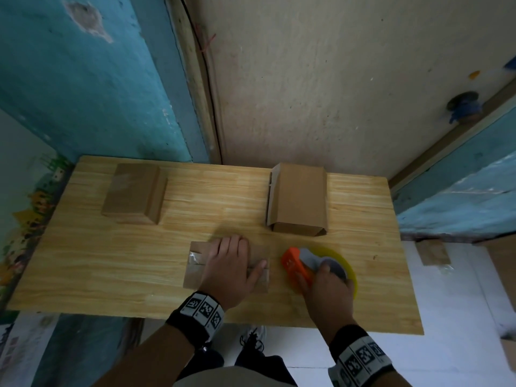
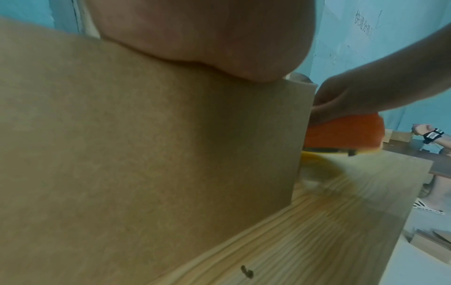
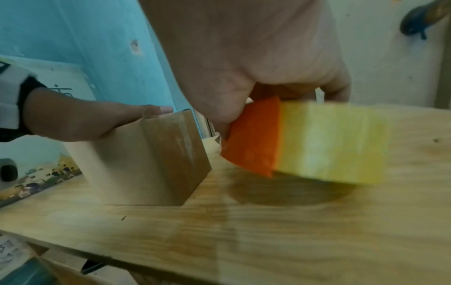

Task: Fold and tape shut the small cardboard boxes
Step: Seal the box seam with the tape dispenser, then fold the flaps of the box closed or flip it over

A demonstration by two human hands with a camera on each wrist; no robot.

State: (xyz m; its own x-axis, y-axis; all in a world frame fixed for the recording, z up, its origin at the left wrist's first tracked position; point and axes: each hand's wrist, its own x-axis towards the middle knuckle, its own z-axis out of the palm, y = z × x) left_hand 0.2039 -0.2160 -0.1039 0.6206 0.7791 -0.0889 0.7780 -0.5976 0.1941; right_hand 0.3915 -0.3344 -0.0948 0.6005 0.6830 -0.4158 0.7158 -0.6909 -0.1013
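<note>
A small cardboard box (image 1: pixel 195 270) lies at the table's front middle, with clear tape across its left end. My left hand (image 1: pixel 231 261) lies flat on top of it, fingers straight and reaching the far edge, thumb along the right side. The left wrist view shows my palm (image 2: pixel 195 29) pressing on the box (image 2: pixel 146 144). Just right of the box, my right hand (image 1: pixel 326 286) grips an orange tape dispenser (image 1: pixel 293 263) holding a yellow tape roll (image 1: pixel 346 263). The dispenser (image 3: pixel 253 135) hovers slightly above the table, close to the box's right end (image 3: pixel 151 158).
On the wooden table (image 1: pixel 111 275), a taped box (image 1: pixel 134 196) sits at the back left and a box with loose flaps (image 1: pixel 297 199) at the back right. Walls close off the back. Another person's arm (image 2: pixel 434 135) shows far right. Cardboard (image 1: pixel 432 252) lies on the floor.
</note>
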